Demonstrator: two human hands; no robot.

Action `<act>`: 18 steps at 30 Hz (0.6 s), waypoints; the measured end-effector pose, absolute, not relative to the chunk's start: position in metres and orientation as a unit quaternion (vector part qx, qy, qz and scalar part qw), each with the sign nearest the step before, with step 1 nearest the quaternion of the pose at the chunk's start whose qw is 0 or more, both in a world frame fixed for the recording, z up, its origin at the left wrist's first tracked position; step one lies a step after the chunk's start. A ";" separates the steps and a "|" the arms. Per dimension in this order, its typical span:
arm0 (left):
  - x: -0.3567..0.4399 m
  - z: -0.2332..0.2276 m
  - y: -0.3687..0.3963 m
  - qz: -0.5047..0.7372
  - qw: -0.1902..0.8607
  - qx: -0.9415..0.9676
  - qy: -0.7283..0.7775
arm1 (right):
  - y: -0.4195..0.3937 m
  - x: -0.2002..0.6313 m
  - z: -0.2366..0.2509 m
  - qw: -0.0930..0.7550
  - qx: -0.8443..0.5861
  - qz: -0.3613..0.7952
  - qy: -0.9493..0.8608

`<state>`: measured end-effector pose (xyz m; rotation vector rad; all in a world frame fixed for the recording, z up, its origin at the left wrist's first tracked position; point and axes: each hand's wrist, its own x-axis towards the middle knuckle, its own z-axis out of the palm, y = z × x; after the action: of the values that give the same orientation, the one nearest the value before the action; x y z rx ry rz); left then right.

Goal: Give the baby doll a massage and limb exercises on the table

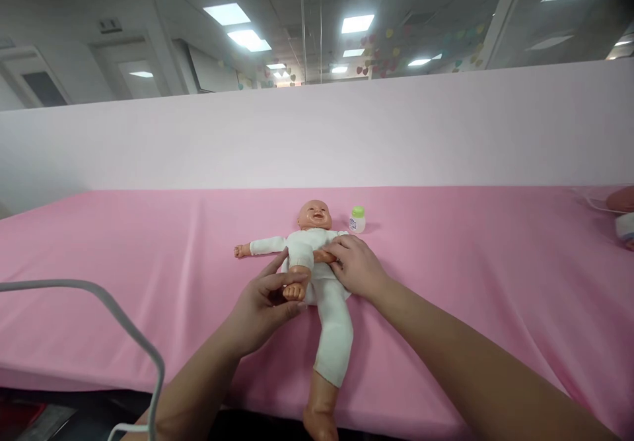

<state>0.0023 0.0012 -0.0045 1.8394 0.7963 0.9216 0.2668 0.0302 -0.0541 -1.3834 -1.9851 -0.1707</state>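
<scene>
On the pink cloth-covered table (148,243) lies a plastic baby doll in a white knitted suit (317,276), on its back near the front edge, one leg hanging over; the left hand (262,309) is closed around the doll's raised bare foot, while the right hand (356,266) presses fingers on its belly, pinching cloth as far as I can tell; a hard tug on the foot could drag the doll off the edge, or nudge the small white green-capped bottle (357,220) beside its head.

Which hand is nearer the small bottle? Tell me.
Right. The right hand rests on the doll's torso just below the bottle; the left hand holds the doll's raised foot, farther down and to the left.
</scene>
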 end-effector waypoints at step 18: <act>-0.059 -0.032 -0.058 0.358 0.494 0.713 0.346 | 0.044 0.323 -0.061 0.599 -0.642 0.158 -0.452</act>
<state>-0.0587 -0.0578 -0.0324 1.7288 0.8399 0.8685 0.3231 0.0438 -0.0613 -1.4878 -1.0490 0.3662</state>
